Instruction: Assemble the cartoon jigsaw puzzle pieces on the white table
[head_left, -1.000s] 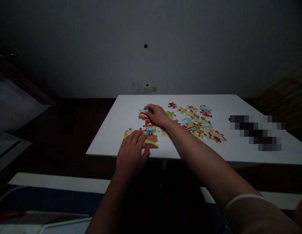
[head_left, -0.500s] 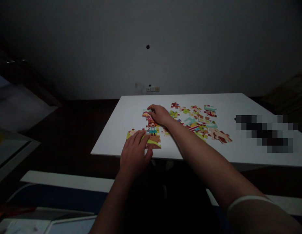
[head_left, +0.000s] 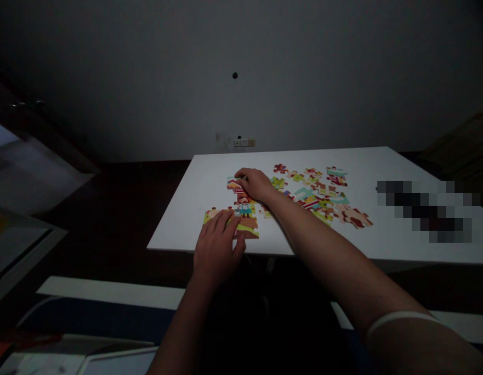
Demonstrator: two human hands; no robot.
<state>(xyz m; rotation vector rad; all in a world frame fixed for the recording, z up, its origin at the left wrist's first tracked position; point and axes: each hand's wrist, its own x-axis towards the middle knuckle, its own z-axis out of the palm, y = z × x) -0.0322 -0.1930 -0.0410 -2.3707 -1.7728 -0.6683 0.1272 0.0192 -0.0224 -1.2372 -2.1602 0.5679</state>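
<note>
The fingers (head_left: 223, 221) of the left hand (head_left: 216, 252) lie open and flat on the near end of the joined jigsaw pieces (head_left: 245, 208). The right hand (head_left: 255, 185) rests on the far end, gripping or not, I cannot tell. Loose pieces (head_left: 314, 195) lie rightward on the white tabletop (head_left: 198, 192).

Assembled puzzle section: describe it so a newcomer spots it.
On the white table, left of the scattered loose jigsaw pieces, lies a joined jigsaw section showing a cartoon figure in blue. The left hand rests on its lower part, the right hand at its top. Only it forms a connected picture.
</note>
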